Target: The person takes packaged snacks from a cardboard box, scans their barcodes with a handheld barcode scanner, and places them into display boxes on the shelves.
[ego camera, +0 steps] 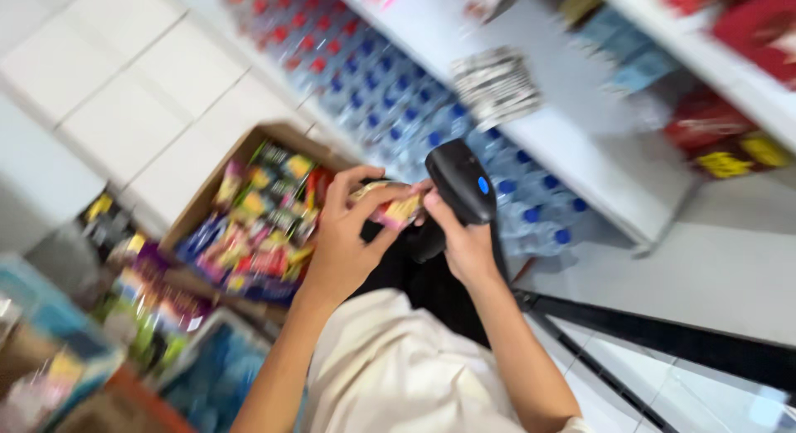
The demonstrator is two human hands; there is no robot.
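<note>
My left hand (344, 246) pinches a small snack packet (396, 209) while my right hand (464, 246) grips the black scanner (460, 184); scanning seems underway, needing a steady aim

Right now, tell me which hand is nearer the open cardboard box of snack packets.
Left. The left hand sits beside the cardboard box; the right hand, holding the black scanner, is farther away.

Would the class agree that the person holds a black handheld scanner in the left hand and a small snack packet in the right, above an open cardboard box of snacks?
Not quite: the hands are swapped. The head view shows the black scanner in the right hand and the small snack packet in the left hand. The open cardboard box of snacks does lie below them.
</note>
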